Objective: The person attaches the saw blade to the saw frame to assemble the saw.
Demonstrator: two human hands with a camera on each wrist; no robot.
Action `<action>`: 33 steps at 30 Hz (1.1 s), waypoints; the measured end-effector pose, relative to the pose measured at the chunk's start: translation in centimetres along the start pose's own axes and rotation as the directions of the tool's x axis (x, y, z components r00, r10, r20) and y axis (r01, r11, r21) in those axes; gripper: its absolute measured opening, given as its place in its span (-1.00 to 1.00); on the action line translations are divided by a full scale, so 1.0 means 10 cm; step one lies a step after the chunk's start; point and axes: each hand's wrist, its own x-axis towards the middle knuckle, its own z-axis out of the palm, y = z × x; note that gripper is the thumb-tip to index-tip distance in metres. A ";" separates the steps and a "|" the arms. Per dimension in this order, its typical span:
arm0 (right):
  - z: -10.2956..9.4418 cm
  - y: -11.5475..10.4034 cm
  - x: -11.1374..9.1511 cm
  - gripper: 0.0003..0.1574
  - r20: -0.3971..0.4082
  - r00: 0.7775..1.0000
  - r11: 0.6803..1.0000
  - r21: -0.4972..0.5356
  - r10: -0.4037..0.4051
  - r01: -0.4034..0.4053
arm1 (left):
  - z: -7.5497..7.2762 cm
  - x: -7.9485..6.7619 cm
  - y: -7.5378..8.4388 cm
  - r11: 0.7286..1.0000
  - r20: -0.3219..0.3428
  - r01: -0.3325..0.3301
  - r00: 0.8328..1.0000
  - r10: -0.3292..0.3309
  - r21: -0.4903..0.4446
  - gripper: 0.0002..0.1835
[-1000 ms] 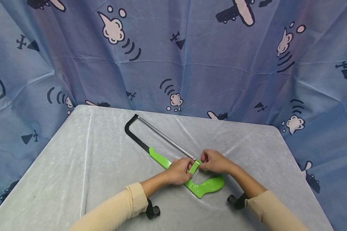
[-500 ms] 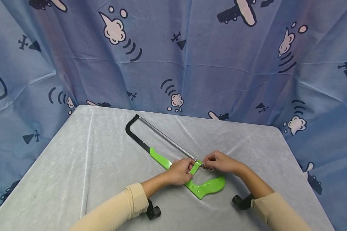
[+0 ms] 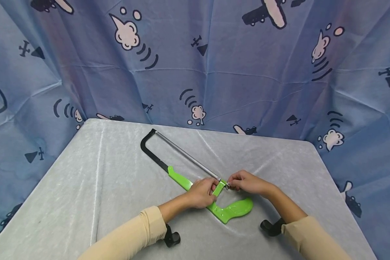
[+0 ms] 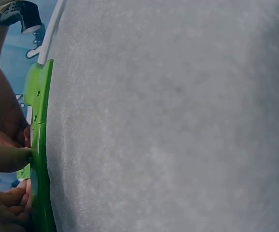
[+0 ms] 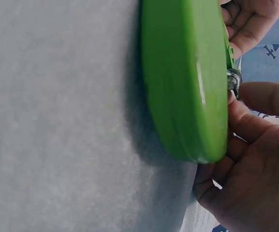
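Note:
A hacksaw (image 3: 179,180) lies flat on the cloth-covered table, with a green handle (image 3: 237,208), a black front bow (image 3: 143,146) and a straight silver blade (image 3: 188,156). My left hand (image 3: 199,194) grips the green arm at the handle end of the blade, thumb and fingers on either side. On that arm's outer side sits a small metal wing nut (image 5: 233,79). My right hand (image 3: 248,181) pinches it between thumb and fingertips, just above the handle. In the right wrist view the handle fills the middle and covers part of the right-hand fingers.
A pale grey cloth (image 3: 117,202) covers the table, creased in places. Behind it hangs a blue curtain (image 3: 195,72) printed with planes and clouds. Black wrist mounts (image 3: 172,236) show below both sleeves, near the tabletop.
My right hand has shifted slightly right, away from the green arm, and its fingers have closed together at the wing nut, which now shows. The left hand and the hacksaw stay in place.

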 end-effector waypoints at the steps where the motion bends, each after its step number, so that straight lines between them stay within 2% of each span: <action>1: 0.00 0.00 0.00 -0.73 0.000 1.000 1.000 0.001 0.001 -0.001 | 0.00 0.00 0.00 1.000 0.000 0.000 1.000 0.000 -0.001 -0.63; 7: 0.01 0.04 0.01 -0.74 0.003 1.000 1.000 0.016 -0.009 0.009 | 0.00 0.00 0.00 1.000 -0.009 -0.006 1.000 0.006 -0.003 -0.63; 14: 0.04 0.06 0.01 -0.76 0.016 0.998 0.997 0.045 -0.059 0.058 | 0.00 0.00 0.00 1.000 -0.012 -0.010 1.000 0.010 -0.006 -0.62; 18: 0.08 0.04 -0.01 -0.86 -0.055 0.995 0.997 0.023 -0.078 0.079 | 0.00 0.00 0.00 1.000 -0.011 -0.014 1.000 0.014 -0.006 -0.62; 22: 0.13 0.00 -0.03 -0.94 -0.169 0.976 0.988 -0.095 -0.137 0.122 | 0.00 0.00 -0.01 1.000 -0.016 -0.023 1.000 0.023 0.006 -0.62; 25: 0.16 -0.03 -0.06 -0.95 -0.233 0.956 0.967 -0.221 -0.180 0.128 | 0.00 0.00 -0.01 1.000 -0.020 -0.026 0.999 0.027 0.005 -0.63; 33: 0.26 -0.12 -0.15 -0.87 -0.306 0.923 0.873 -0.484 -0.232 0.060 | 0.00 0.00 0.00 1.000 -0.004 -0.007 1.000 0.007 0.001 -0.63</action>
